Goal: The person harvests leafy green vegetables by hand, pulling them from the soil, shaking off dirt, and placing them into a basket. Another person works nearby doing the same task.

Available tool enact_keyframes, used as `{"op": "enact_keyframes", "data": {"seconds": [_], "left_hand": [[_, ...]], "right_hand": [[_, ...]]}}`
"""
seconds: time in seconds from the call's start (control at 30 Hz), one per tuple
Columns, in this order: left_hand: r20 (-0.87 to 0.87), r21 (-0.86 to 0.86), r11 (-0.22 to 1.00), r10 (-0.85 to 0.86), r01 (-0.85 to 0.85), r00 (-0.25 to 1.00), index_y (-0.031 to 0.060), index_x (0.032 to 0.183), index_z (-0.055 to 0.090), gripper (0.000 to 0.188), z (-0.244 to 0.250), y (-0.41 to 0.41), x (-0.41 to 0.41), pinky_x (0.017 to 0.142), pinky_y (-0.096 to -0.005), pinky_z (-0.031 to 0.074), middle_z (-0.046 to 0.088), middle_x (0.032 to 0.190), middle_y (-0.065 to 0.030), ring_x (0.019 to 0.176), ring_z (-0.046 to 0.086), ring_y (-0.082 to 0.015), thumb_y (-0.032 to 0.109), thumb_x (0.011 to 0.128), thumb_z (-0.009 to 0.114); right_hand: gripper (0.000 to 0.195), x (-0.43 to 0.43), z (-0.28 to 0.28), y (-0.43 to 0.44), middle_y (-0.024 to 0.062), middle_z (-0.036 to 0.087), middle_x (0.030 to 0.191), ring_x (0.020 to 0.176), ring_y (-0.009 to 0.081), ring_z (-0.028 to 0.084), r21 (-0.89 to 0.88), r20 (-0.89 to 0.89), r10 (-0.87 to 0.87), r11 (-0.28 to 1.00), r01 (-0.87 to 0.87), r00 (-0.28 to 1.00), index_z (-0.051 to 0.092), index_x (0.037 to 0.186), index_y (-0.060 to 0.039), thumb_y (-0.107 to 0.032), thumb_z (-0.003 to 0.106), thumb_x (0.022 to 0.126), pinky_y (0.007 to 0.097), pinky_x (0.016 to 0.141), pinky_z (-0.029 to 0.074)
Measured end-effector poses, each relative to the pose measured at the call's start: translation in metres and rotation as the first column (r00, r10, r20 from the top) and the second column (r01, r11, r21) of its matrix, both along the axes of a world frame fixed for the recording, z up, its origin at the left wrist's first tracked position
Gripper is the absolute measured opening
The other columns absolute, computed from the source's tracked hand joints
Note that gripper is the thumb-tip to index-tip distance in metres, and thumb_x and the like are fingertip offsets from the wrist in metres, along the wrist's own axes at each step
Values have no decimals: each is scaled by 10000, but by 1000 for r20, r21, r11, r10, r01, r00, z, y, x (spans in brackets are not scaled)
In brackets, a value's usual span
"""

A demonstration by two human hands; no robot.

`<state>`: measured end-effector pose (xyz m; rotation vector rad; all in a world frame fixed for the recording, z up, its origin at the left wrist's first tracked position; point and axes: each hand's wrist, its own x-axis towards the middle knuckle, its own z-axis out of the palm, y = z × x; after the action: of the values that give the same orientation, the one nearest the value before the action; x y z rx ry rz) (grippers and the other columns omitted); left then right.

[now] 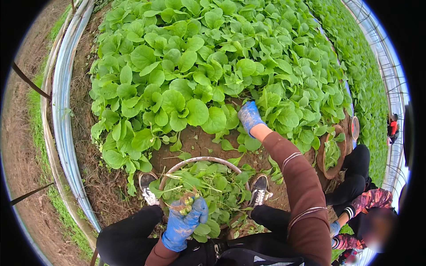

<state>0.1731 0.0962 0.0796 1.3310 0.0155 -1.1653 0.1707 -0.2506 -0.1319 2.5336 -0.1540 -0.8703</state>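
Observation:
My left hand (186,219), in a soiled blue glove, is closed around a small bunch of leafy greens (188,203). Their cut stem ends and brown roots point up past the thumb. It hangs over the near side of a round tub (203,159) heaped with loose greens (216,184), which stands between my feet. My right hand (250,117), gloved too, reaches out to the front edge of the leafy green bed (199,71). Its fingers are down among the stems near the soil, and leaves hide whether they grip anything.
Bare soil (196,139) with scattered leaves lies between tub and bed. Folded plastic sheeting (63,83) runs along the left. At right, a co-worker (359,202) crouches beside another tub (321,156) of greens. A smaller round container (355,128) stands beyond it.

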Motion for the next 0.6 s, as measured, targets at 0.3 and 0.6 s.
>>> {"op": "enact_keyframes", "data": {"seconds": [0.3,0.6], "left_hand": [[-142,32,992,121,-118,982,38,825,581,268,-5,2,3,523,-236,391,563,654,-24,578,508,-87,281,929,617],[-110,17,987,160,-159,981,41,812,572,296,-5,1,8,485,-218,363,575,654,-19,530,482,-70,309,932,608]], "right_hand": [[481,-15,-63,-19,123,588,1125,1041,353,532,-409,-370,141,862,-298,918,564,1236,-92,-354,532,835,560,829,409],[407,-6,-52,-27,69,615,1019,940,278,575,-334,-405,104,908,-254,908,649,1133,-109,-361,543,832,519,723,410]]}}
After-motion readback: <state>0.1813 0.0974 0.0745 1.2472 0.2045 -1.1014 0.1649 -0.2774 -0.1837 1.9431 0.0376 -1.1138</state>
